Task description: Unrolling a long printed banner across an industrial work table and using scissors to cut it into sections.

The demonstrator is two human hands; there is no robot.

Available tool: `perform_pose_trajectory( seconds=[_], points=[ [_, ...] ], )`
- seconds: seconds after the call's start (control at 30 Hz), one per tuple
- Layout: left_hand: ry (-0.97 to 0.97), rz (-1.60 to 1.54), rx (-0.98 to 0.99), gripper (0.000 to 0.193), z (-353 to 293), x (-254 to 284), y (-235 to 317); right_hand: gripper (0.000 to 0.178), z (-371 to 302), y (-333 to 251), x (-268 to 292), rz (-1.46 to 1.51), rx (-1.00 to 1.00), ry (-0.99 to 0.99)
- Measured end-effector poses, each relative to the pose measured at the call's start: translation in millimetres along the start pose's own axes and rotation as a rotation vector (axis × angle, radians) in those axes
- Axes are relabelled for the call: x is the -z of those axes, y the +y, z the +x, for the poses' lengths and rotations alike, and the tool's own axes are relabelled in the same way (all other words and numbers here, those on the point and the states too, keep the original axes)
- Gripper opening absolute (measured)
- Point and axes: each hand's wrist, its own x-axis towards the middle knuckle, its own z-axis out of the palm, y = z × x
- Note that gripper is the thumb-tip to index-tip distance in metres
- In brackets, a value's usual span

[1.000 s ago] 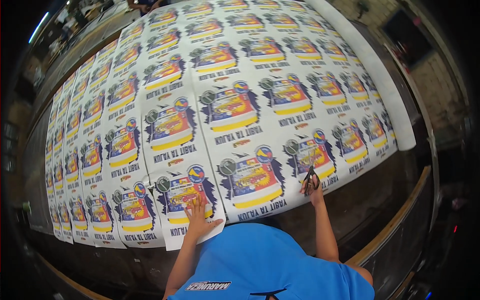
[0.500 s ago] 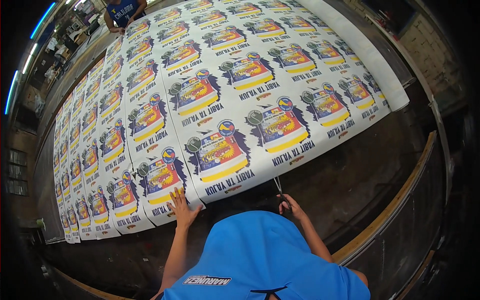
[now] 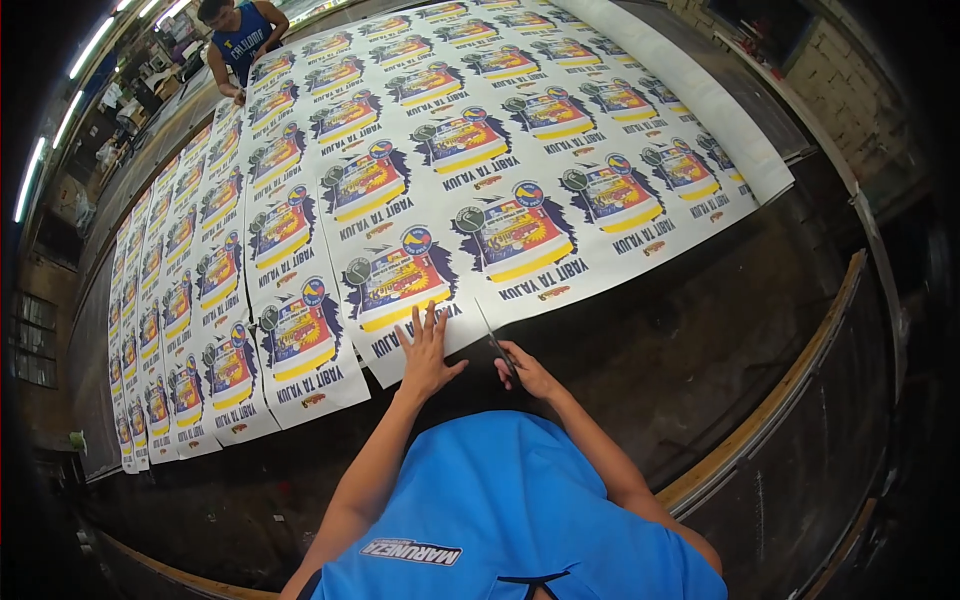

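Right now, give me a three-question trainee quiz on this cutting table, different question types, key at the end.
1. True or false: the left hand lies flat, fingers spread, on the near edge of a printed poster sheet.
2. Multiple choice: the right hand holds A) a paint roller, B) scissors, C) a tape roll.
3. Short answer: where is the other person relative to the dark work table?

Key: 1 true. 2 B; the blades point at the gap between two sheets. 3 At the far end, on the left, bent over the sheets.
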Motion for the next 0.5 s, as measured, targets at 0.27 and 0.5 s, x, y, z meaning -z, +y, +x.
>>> perform_pose_trajectory(
  seconds=[0.27,0.5],
  points=[
    [-0.058,0.035,-0.103,0.068,9.2,-36.0,-1.6,0.058,-17.5,-15.2,-25.7,0.175,-0.023,0.142],
    [-0.101,-0.047,-0.098,0.07,2.7,-30.6,3.0,0.059,22.2,-18.9,-18.7,0.159,0.001,0.148]
  ],
)
